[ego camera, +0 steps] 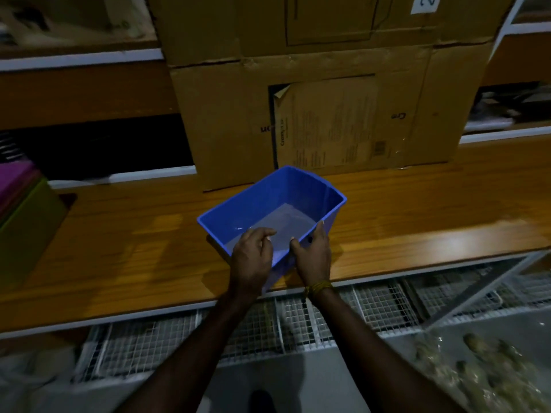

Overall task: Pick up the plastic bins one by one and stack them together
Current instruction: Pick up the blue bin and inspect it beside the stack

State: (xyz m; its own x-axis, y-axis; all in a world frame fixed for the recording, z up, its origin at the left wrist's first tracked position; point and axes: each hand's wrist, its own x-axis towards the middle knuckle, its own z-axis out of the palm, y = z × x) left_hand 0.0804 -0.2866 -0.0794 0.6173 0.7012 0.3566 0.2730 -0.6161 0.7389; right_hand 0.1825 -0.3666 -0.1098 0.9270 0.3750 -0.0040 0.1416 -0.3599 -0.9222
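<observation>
blue plastic bin point(269, 201) sits tilted on the wooden shelf point(417, 204), its near rim clamped by you: your left hand point(252, 257) curls over that edge, your right hand point(313, 254) pinches it beside. beyond your grip stands a cardboard box point(313, 114).

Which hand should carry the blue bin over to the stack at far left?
Probably left. The left hand already grips the blue bin's near rim and sits nearer the green and pink bins.
</observation>
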